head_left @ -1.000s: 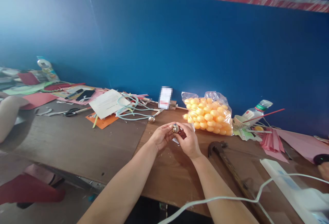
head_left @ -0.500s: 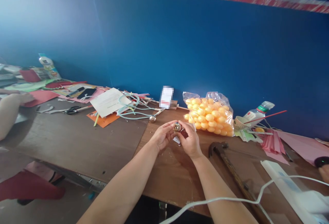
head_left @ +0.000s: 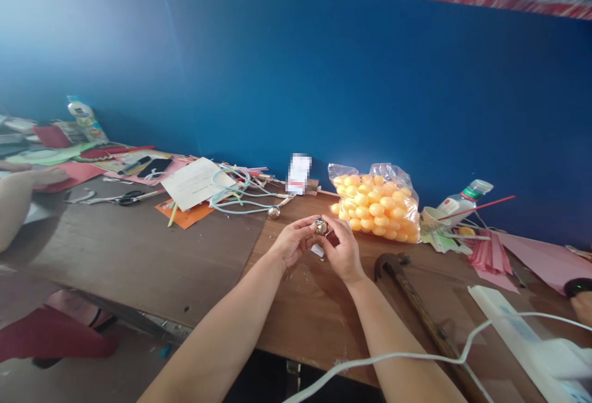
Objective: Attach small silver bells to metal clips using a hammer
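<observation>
A small shiny metallic ball is held above the table between the fingertips of both hands. My left hand pinches it from the left, thumb and fingers closed. My right hand grips it from the right, fingers bent around its edge. Fingers cover part of the ball, so its details cannot be made out. Just below it, a small white piece shows between the hands. A similar shiny ball lies on the table beyond my left hand, near a pale blue cord.
A clear bag of orange balls stands behind my hands. To the right are a hammer, a white power strip and a bottle. Scissors and papers lie left, near another person's arm. A white cable crosses my right forearm.
The shiny ball has turned slightly between my fingers and shows a little more of its surface. Both hands stay in nearly the same place.
</observation>
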